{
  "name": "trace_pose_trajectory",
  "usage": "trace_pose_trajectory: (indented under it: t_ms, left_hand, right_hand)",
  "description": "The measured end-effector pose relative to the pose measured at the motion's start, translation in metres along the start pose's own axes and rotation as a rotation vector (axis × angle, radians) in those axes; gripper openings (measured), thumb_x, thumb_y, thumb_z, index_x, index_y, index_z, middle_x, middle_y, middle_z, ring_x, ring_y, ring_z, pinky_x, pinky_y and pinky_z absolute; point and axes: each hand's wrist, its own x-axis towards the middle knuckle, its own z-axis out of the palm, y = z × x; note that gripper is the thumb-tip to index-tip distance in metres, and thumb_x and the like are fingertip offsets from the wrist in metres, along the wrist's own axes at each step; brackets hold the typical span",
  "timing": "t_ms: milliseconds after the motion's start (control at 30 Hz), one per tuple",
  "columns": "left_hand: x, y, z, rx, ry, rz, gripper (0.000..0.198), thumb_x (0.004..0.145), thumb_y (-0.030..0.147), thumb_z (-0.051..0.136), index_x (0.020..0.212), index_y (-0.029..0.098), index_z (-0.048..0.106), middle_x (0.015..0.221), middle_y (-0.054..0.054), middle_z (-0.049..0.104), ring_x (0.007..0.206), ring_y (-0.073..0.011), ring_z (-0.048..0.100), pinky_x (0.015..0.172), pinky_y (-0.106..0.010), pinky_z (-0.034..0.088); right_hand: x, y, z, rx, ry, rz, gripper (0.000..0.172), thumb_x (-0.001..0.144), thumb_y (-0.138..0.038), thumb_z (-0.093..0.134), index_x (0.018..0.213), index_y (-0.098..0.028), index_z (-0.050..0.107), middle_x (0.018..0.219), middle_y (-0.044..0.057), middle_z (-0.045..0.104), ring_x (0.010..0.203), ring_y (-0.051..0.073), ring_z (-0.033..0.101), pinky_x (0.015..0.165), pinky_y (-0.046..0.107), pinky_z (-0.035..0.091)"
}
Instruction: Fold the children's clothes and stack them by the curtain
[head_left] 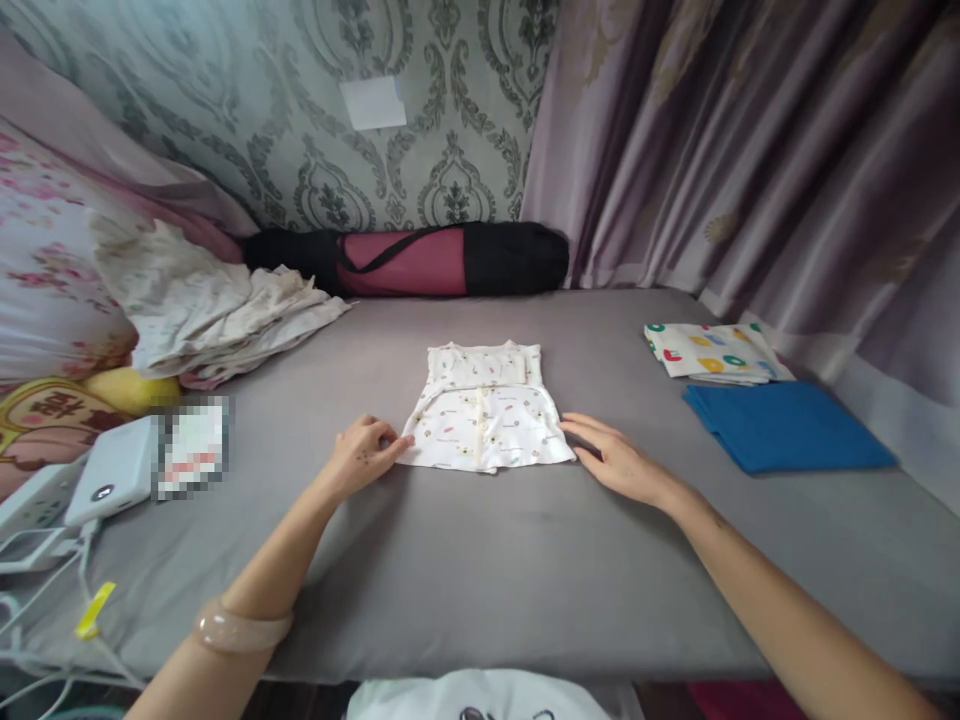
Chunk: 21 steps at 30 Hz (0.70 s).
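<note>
A small white baby shirt [517, 425] with a scattered print lies on the grey bed sheet, its sleeves and upper part folded inward. It has a pale placket down the middle. At its lower left corner, my left hand [365, 455] has thumb and forefinger brought together on the cloth edge. My right hand [619, 462] rests along the lower right edge, fingers stretched out and touching the fabric, thumb apart from them. A pale bangle [244, 628] circles my left wrist.
To the right lie a folded blue cloth [787, 425] and a folded patterned cloth [716, 352]. Rumpled clothes [217, 300] are heaped at left, above a white power bank [116, 470] and cables. A long maroon-and-black bag [412, 262] lies against the wall.
</note>
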Motion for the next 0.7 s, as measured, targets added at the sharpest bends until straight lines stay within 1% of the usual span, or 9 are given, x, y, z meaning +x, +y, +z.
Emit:
trace_pose_trajectory:
  t_ms: [133,200,267,333,400,467,533,600,700]
  left_hand:
    - [-0.010,0.014,0.004,0.012,-0.031,0.020,0.035,0.083,0.050,0.048,0.074,0.019,0.063,0.089,-0.007,0.062,0.083,-0.0209,0.058,0.076,-0.033,0.043]
    - [-0.013,0.015,0.007,-0.045,-0.022,0.014,0.032,0.084,0.048,0.047,0.079,0.019,0.060,0.082,-0.005,0.061,0.076,-0.0190,0.056,0.071,-0.031,0.043]
    - [-0.015,0.013,0.009,-0.174,0.008,0.015,0.033,0.085,0.045,0.045,0.099,0.019,0.058,0.079,-0.002,0.061,0.070,-0.0167,0.055,0.068,-0.029,0.043]
    - [-0.016,0.012,0.009,-0.300,0.017,0.045,0.046,0.086,0.043,0.045,0.126,0.020,0.046,0.081,0.000,0.061,0.069,-0.0152,0.054,0.069,-0.027,0.043]
    - [-0.019,0.012,0.006,-0.325,-0.021,0.094,0.054,0.086,0.040,0.045,0.137,0.023,0.038,0.084,0.001,0.061,0.071,-0.0149,0.054,0.074,-0.028,0.044]
    - [-0.023,0.013,0.002,-0.255,-0.087,0.154,0.046,0.086,0.036,0.044,0.131,0.026,0.048,0.091,-0.001,0.061,0.075,-0.0153,0.055,0.083,-0.032,0.042]
    - [-0.026,0.014,-0.001,-0.175,-0.132,0.222,0.039,0.083,0.026,0.043,0.120,0.026,0.058,0.101,-0.003,0.060,0.080,-0.0161,0.056,0.093,-0.037,0.038]
    - [-0.027,0.012,-0.002,-0.125,-0.142,0.284,0.045,0.077,0.015,0.042,0.118,0.025,0.058,0.107,-0.004,0.058,0.084,-0.0168,0.056,0.096,-0.038,0.036]
    - [-0.023,0.008,0.001,-0.085,-0.104,0.351,0.055,0.069,0.007,0.040,0.119,0.024,0.054,0.109,-0.005,0.055,0.091,-0.0188,0.055,0.093,-0.036,0.037]
  right_hand:
    - [-0.010,-0.024,-0.003,-0.030,-0.003,-0.013,0.043,0.091,-0.035,0.049,0.133,-0.027,0.055,0.129,0.007,0.059,0.120,0.024,0.054,0.105,0.040,0.041]
    - [-0.012,-0.031,-0.003,-0.066,-0.012,0.005,0.042,0.091,-0.038,0.051,0.132,-0.028,0.055,0.117,0.007,0.062,0.110,0.024,0.058,0.099,0.040,0.044]
    - [-0.013,-0.033,-0.002,-0.073,-0.026,0.013,0.040,0.092,-0.037,0.050,0.130,-0.028,0.056,0.108,0.007,0.063,0.100,0.022,0.060,0.092,0.038,0.047]
    - [-0.012,-0.032,-0.002,-0.067,-0.029,0.000,0.037,0.095,-0.036,0.046,0.129,-0.028,0.057,0.104,0.006,0.062,0.095,0.021,0.060,0.087,0.035,0.048]
    - [-0.010,-0.031,-0.001,-0.074,-0.024,-0.019,0.035,0.097,-0.034,0.041,0.127,-0.028,0.059,0.101,0.006,0.062,0.093,0.020,0.060,0.085,0.034,0.049]
    - [-0.008,-0.029,0.000,-0.092,-0.019,-0.041,0.035,0.098,-0.032,0.038,0.124,-0.029,0.061,0.098,0.006,0.061,0.090,0.020,0.060,0.082,0.033,0.049]
    - [-0.007,-0.029,0.000,-0.099,-0.016,-0.062,0.035,0.098,-0.031,0.036,0.121,-0.028,0.062,0.094,0.006,0.061,0.087,0.020,0.061,0.079,0.033,0.049]
    - [-0.005,-0.029,-0.001,-0.084,-0.011,-0.068,0.036,0.098,-0.030,0.035,0.119,-0.028,0.063,0.093,0.005,0.061,0.087,0.020,0.061,0.078,0.033,0.049]
    - [-0.003,-0.030,-0.003,-0.048,-0.005,-0.037,0.033,0.096,-0.028,0.038,0.117,-0.027,0.063,0.096,0.005,0.062,0.085,0.018,0.061,0.078,0.032,0.049]
